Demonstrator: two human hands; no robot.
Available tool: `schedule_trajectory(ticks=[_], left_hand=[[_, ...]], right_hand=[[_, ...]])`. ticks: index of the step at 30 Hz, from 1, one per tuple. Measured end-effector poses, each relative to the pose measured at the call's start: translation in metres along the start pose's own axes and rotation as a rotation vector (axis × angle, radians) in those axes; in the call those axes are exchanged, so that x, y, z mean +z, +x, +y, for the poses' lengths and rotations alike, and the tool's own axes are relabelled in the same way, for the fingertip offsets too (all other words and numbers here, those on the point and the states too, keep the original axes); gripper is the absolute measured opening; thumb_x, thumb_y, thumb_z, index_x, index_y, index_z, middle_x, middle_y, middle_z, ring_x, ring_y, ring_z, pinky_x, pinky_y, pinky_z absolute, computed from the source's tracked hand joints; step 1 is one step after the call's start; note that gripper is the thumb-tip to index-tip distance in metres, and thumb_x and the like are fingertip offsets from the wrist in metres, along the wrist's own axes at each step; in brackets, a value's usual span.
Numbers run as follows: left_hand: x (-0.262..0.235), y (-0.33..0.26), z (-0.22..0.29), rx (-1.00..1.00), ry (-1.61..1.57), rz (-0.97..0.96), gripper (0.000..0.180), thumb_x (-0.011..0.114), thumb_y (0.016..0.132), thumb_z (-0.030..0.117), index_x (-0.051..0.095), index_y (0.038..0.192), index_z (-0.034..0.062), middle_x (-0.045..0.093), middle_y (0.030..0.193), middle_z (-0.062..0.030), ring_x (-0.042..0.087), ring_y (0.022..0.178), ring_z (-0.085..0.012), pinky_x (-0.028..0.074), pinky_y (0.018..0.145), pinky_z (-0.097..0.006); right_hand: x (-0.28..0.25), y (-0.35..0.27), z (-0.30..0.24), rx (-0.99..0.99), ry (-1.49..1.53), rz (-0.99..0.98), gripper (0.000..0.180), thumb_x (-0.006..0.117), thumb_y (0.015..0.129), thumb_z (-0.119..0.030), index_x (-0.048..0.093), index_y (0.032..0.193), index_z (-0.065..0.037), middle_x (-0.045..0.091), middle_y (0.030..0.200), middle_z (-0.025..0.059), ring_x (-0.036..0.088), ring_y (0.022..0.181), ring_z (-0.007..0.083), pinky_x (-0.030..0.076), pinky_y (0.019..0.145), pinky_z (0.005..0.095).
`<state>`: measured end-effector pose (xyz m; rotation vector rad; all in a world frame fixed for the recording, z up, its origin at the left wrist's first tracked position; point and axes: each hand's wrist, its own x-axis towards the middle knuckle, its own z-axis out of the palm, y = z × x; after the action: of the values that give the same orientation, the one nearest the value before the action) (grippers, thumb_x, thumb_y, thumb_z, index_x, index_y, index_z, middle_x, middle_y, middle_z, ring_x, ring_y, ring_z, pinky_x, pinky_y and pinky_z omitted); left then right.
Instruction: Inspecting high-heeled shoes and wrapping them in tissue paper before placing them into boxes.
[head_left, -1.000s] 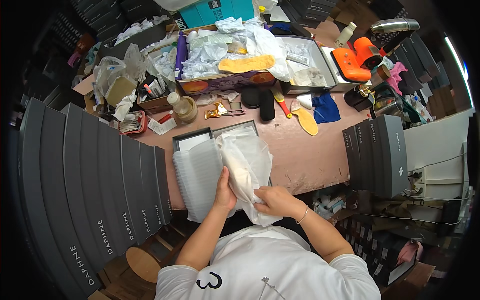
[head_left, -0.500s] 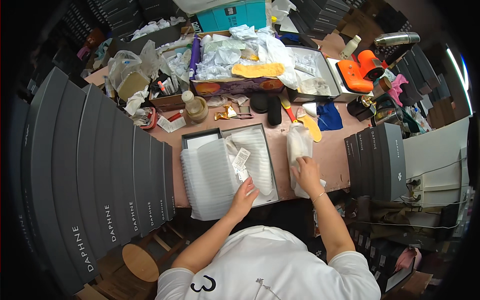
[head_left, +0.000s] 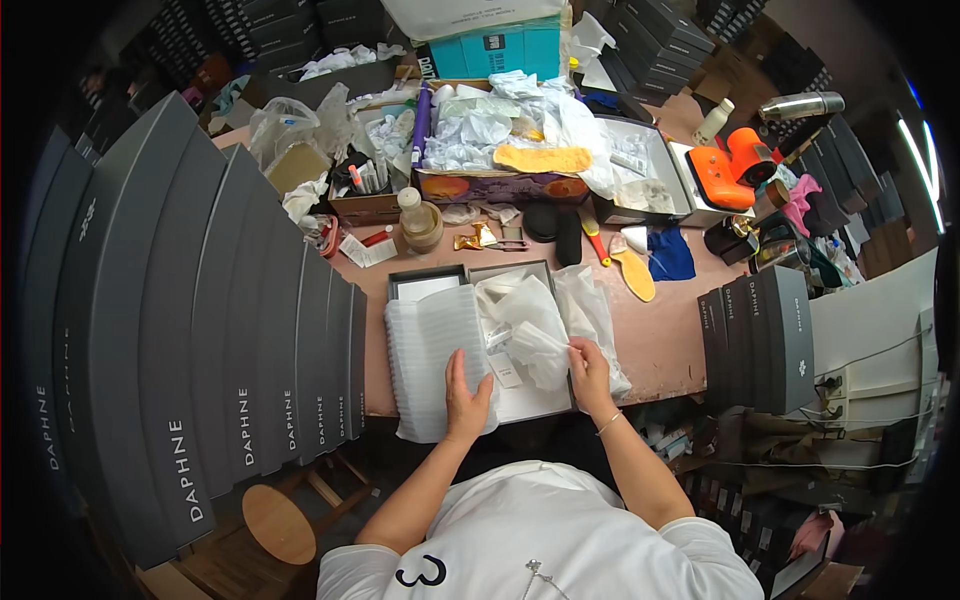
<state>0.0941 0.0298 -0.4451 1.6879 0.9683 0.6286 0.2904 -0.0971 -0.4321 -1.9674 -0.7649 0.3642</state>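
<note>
An open grey shoebox (head_left: 545, 403) with a white inside lies on the table in front of me. A ribbed translucent packing sheet (head_left: 432, 340) covers its left side, over a second grey box part (head_left: 428, 272). My left hand (head_left: 466, 402) rests at the sheet's right edge, fingers spread, holding nothing. Inside the shoebox is crumpled white wrapping (head_left: 538, 350), thin and see-through; what it encloses is hidden. My right hand (head_left: 592, 376) pinches its right end at the box's edge. Another sheet of white wrapping (head_left: 588, 305) lies just right of the box.
Stacked dark grey shoeboxes stand left (head_left: 210, 360) and right (head_left: 765, 340). Behind lie yellow insoles (head_left: 633, 273), a red-and-yellow brush (head_left: 596, 240), a blue cloth (head_left: 670, 255), a jar (head_left: 420, 228) and a carton (head_left: 500, 188) full of crumpled paper.
My right hand has moved left from the white bundle beside the box and now grips wrapping over the box. My left hand has shifted onto the ribbed sheet. The view has shifted slightly.
</note>
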Motion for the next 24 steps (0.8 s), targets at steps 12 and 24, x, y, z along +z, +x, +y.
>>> schedule_trajectory(ticks=[12,24], left_hand=[[0.006,-0.037,0.006,0.109,0.266,-0.135,0.073,0.064,0.084,0.019,0.026,0.139,-0.0082,0.027,0.142,-0.0299,0.028,0.133,-0.0433,0.026,0.110,-0.045],[0.051,0.052,0.004,-0.145,0.396,-0.215,0.063,0.063,0.083,0.028,0.040,0.130,-0.0064,0.050,0.122,-0.0252,0.051,0.109,-0.0407,0.043,0.092,-0.045]], right_hand=[[-0.071,-0.019,0.027,0.463,1.069,0.229,0.016,0.049,0.096,-0.010,0.052,0.109,-0.002,0.062,0.108,0.0078,0.061,0.099,0.0187,0.050,0.088,0.0346],[-0.124,-0.045,-0.058,0.109,0.566,-0.042,0.017,0.050,0.095,-0.011,0.053,0.109,-0.001,0.058,0.103,0.0069,0.057,0.090,0.0108,0.048,0.071,0.0235]])
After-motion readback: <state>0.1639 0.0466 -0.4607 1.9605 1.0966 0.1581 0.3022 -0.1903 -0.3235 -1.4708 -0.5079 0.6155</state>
